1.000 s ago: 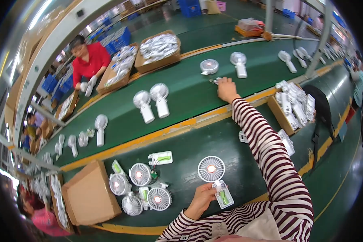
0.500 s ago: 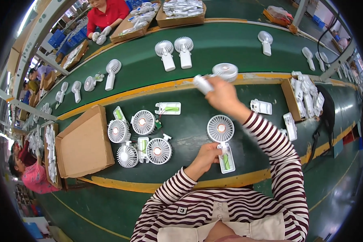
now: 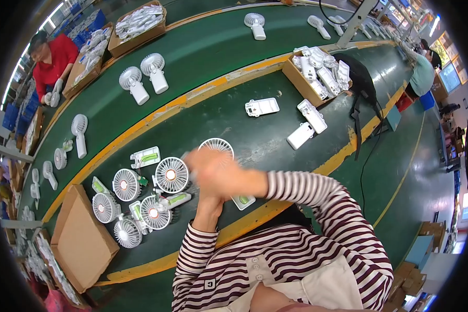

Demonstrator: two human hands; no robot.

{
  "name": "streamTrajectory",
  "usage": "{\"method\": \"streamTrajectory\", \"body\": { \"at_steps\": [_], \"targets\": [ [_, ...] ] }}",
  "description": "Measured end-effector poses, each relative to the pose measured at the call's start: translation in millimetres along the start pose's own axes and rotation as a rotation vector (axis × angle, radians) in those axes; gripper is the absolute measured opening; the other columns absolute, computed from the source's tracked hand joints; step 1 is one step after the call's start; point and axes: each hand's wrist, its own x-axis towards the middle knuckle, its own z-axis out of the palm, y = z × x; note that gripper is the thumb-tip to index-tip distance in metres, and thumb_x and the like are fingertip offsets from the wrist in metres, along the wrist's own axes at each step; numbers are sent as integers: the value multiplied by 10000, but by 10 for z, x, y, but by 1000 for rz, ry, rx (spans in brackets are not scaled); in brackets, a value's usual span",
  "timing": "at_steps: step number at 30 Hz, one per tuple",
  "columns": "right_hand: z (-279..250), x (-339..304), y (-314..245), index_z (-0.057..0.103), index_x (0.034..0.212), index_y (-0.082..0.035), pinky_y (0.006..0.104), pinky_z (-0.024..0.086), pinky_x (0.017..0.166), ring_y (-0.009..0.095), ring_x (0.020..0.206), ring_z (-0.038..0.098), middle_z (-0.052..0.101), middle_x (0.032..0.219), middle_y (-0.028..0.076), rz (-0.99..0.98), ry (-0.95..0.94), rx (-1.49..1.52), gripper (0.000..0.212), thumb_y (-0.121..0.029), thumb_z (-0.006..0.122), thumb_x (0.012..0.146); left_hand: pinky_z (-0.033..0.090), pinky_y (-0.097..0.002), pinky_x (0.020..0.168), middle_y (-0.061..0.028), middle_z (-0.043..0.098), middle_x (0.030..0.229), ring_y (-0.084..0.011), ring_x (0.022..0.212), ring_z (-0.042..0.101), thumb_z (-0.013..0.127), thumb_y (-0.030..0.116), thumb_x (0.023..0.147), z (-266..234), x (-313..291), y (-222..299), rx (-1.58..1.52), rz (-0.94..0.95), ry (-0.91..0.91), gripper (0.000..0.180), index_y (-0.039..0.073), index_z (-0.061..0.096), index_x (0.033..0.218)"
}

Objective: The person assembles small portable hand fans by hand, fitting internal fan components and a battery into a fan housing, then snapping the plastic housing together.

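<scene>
Head view: a person in a striped top (image 3: pixel 291 249) works at a dark green table (image 3: pixel 268 148), forearms rising from the lower edge.
Right hand: blurred, it crosses in front of the left, fingers pointing left; whether they grip anything, I cannot tell. (image 3: pixel 216 174)
Left hand: mostly hidden under the right; its grip cannot be told. (image 3: pixel 211 202)
Fan at the hands: a round white head (image 3: pixel 218 143) shows just above the right hand, which covers its lower part; a white case with a green piece (image 3: pixel 243 201) shows below the right wrist.
Fan beside the fingertips: a white fan with an orange centre (image 3: pixel 171 175) lies just left of the right hand; touching or apart is unclear.
Fan cluster: more white fan heads (image 3: pixel 126 184) lie further left, near a cardboard tray (image 3: pixel 80 242).
Right of the hands: three white cases (image 3: pixel 262 107) lie well apart from them, near a box (image 3: pixel 297 83) of white parts.
Beyond: white fans (image 3: pixel 157 73) stand along a green belt (image 3: pixel 203 62); a co-worker in red (image 3: pixel 54 61) is at the upper left.
</scene>
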Motion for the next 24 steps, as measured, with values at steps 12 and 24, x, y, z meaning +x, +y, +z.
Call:
{"method": "streamTrajectory", "body": {
  "at_steps": [12,24],
  "targets": [
    [-575,-416,1829,491,1139,-37,370,459,714,277,855,544,549,973,110,145,-57,-537,474,30,523,671,518,-347,769,-176,619,968,-254,866,628,464,33,844,159,-109,215,256,-228,-78,233,-94,547,1020],
    [-594,-888,788,470,1137,10,347,461,642,300,757,558,505,980,150,449,-204,-138,513,-58,670,670,525,-335,747,-166,620,972,-224,856,626,475,32,836,212,-185,156,199,-240,35,237,-85,541,1031]
  ]
}}
